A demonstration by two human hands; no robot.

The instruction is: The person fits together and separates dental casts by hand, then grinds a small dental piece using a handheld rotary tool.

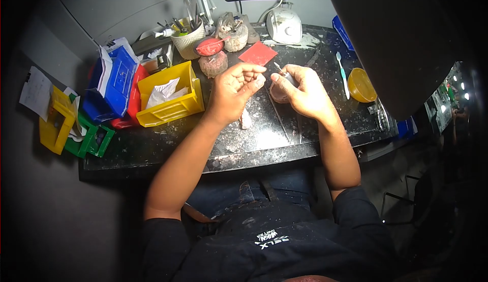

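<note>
My left hand point(235, 90) is raised over the bench with thumb and fingers pinched together; whatever is between the fingertips is too small to make out. Facing it, my right hand point(306, 93) is closed around a slim tool with a metal tip point(278, 67), which points up and left toward my left fingertips. The rest of that tool is hidden by the hand. Partly behind my right fingers is a pinkish rounded block point(278, 95). A red flat sheet point(258, 53) lies on the bench beyond both hands. Below my left hand is a small pale piece point(246, 119).
On the left stand a yellow bin point(170, 112) with paper and a blue bin point(109, 86). Behind are a tool cup point(187, 44), plaster lumps point(235, 37) and a white device point(284, 26). Rightward lie a toothbrush point(343, 76) and yellow bowl point(361, 85); a dark panel point(396, 38) overhangs.
</note>
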